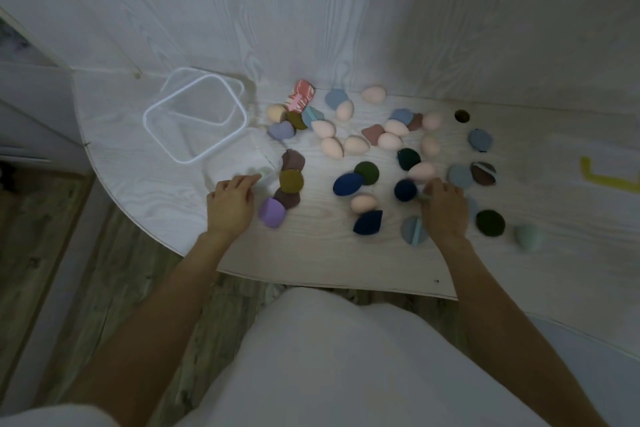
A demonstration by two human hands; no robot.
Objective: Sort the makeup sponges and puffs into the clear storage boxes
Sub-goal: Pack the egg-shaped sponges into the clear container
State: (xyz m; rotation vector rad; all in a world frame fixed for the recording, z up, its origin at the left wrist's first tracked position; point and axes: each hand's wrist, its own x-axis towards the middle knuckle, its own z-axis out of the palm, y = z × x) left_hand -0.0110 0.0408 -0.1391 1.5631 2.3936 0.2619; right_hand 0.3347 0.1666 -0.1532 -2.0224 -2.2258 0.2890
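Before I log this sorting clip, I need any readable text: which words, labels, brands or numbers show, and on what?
None can be read.
red and white patterned sponge: swirls only, no letters.
yellow tape mark on the table: an angled stripe, not a character.
clear storage boxes: no label visible.

A pale, whitish wood grain is seen on the table [346,253] and on the wall [277,10] behind it. The storage boxes [195,118] are rendered clear, with white rims. Most egg-shaped sponges [332,147] are coloured pale pink; others are shown in navy [348,184], lilac [272,212] and mint green [528,236]. The round puffs are presented in olive yellow [291,180], dark green [490,222], dusty blue [480,140] and mauve brown [292,160]. One piece [300,99] is marbled in red and white. A yellow mark [606,178] is painted on the table at right
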